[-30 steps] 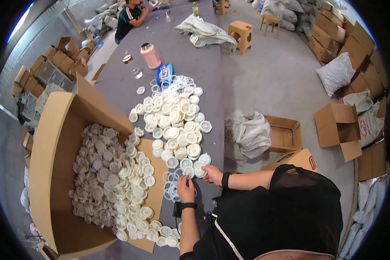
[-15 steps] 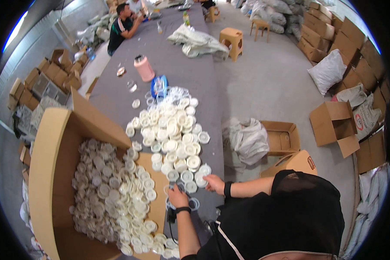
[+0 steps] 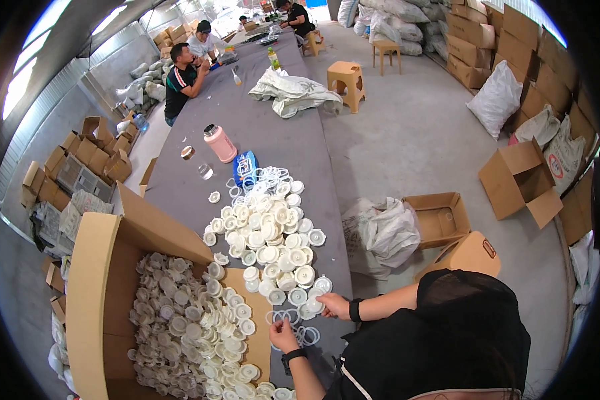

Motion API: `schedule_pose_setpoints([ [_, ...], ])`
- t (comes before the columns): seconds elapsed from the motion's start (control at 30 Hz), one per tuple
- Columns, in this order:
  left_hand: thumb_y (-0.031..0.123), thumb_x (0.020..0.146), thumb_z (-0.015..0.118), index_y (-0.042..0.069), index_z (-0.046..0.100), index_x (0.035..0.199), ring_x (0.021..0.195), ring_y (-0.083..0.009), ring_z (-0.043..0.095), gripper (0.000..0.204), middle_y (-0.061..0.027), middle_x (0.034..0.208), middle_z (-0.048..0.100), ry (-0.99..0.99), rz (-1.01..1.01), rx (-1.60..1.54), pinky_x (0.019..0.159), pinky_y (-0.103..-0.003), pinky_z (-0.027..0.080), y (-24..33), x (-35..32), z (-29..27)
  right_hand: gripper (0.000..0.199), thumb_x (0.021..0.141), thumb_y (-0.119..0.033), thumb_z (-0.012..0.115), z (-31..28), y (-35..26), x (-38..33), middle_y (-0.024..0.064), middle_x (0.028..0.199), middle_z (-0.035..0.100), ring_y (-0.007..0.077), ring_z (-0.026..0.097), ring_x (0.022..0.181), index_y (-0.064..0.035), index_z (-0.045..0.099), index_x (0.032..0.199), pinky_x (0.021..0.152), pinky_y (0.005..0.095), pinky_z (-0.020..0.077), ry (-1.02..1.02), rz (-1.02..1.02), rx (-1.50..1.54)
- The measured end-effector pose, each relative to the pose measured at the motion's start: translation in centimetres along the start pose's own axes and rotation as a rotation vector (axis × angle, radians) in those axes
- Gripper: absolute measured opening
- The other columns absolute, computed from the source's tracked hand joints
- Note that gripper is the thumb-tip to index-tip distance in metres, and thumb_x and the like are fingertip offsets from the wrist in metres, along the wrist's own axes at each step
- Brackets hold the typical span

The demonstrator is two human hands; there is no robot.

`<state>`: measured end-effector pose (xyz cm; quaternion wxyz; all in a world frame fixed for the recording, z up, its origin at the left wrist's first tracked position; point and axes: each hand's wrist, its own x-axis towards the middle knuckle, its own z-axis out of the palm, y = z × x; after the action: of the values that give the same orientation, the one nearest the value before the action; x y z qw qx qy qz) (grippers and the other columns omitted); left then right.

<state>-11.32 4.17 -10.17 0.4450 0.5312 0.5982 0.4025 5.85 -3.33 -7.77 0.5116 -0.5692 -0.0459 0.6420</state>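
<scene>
My left hand (image 3: 285,337) is closed, fingertips pinched on a thin translucent ring (image 3: 277,317) low on the grey-covered table (image 3: 293,143). To its right, my right hand (image 3: 335,306) grips the edge of a white round plastic cap (image 3: 315,305) between thumb and fingers. Beyond both hands spreads a heap of white caps (image 3: 273,233). More loose translucent rings (image 3: 308,335) lie just right of my left hand, and a bunch of rings (image 3: 270,179) rests at the heap's far end. My fingers partly hide what they hold.
A large open carton (image 3: 90,293) full of white caps (image 3: 180,300) stands at the left. A blue packet (image 3: 245,169), pink bottle (image 3: 220,143) and clear jar (image 3: 205,171) sit beyond the heap. Other people (image 3: 180,80) sit along the far table. Stools (image 3: 346,85) and cartons (image 3: 437,220) stand right.
The view has tilted upward, so the table and both hands appear lower in the picture. My left hand stays at the rings and my right hand at the cap.
</scene>
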Motion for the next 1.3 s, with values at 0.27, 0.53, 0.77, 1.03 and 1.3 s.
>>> schedule_pose_setpoints([
  [0.27, 0.005, 0.072, 0.060, -0.003, 0.056, 0.079, 0.054, -0.0085, 0.047, 0.012, -0.0047, 0.065, 0.054, 0.119, 0.049, -0.093, 0.048, -0.020, 0.038, 3.1, -2.9, 0.1, 0.033, 0.082, -0.033, 0.045, 0.4, 0.9, 0.2, 0.0059, 0.069, 0.051, 0.0125, 0.049, 0.050, -0.0021, 0.048, 0.095, 0.040, 0.0232, 0.0393, -0.093, 0.039, 0.025],
  [0.53, 0.006, 0.076, 0.055, 0.000, 0.051, 0.090, 0.058, -0.0123, 0.054, 0.016, -0.0076, 0.072, 0.057, -0.004, -0.194, -0.610, 0.050, -0.021, 0.045, 5.5, -4.0, -0.2, 0.032, 0.082, -0.031, 0.046, 0.6, 0.6, -0.4, 0.0057, 0.069, 0.051, 0.0123, 0.050, 0.051, -0.0020, 0.049, 0.095, 0.039, 0.0224, 0.0406, -0.121, 0.026, 0.037],
  [0.77, 0.003, 0.075, 0.058, 0.003, 0.051, 0.086, 0.058, -0.0132, 0.055, 0.013, -0.0067, 0.074, 0.057, -0.056, -0.100, -0.714, 0.053, -0.022, 0.045, 7.0, -4.8, 0.4, 0.031, 0.082, -0.031, 0.045, 0.7, 0.1, -1.2, 0.0040, 0.071, 0.051, 0.0119, 0.050, 0.052, -0.0035, 0.050, 0.096, 0.042, 0.0220, 0.0412, -0.139, 0.034, 0.016],
  [1.03, 0.002, 0.074, 0.059, 0.003, 0.053, 0.079, 0.058, -0.0124, 0.054, 0.008, -0.0055, 0.069, 0.056, -0.152, -0.250, -0.705, 0.051, -0.021, 0.045, 7.6, -6.2, 0.6, 0.018, 0.084, -0.028, 0.046, 1.7, -0.3, -1.8, -0.0014, 0.076, 0.053, 0.0097, 0.050, 0.059, -0.0115, 0.051, 0.089, 0.050, 0.0216, 0.0382, -0.374, 0.000, 0.192],
  [1.3, 0.012, 0.078, 0.056, 0.005, 0.050, 0.078, 0.055, -0.0095, 0.046, 0.009, -0.0012, 0.064, 0.050, -0.115, -0.303, -0.777, 0.051, -0.021, 0.038, 8.2, -6.3, -0.8, 0.013, 0.084, -0.022, 0.047, 3.3, -2.2, -3.7, -0.0017, 0.075, 0.053, 0.0076, 0.049, 0.058, -0.0108, 0.049, 0.091, 0.048, 0.0204, 0.0380, -0.561, -0.021, 0.321],
])
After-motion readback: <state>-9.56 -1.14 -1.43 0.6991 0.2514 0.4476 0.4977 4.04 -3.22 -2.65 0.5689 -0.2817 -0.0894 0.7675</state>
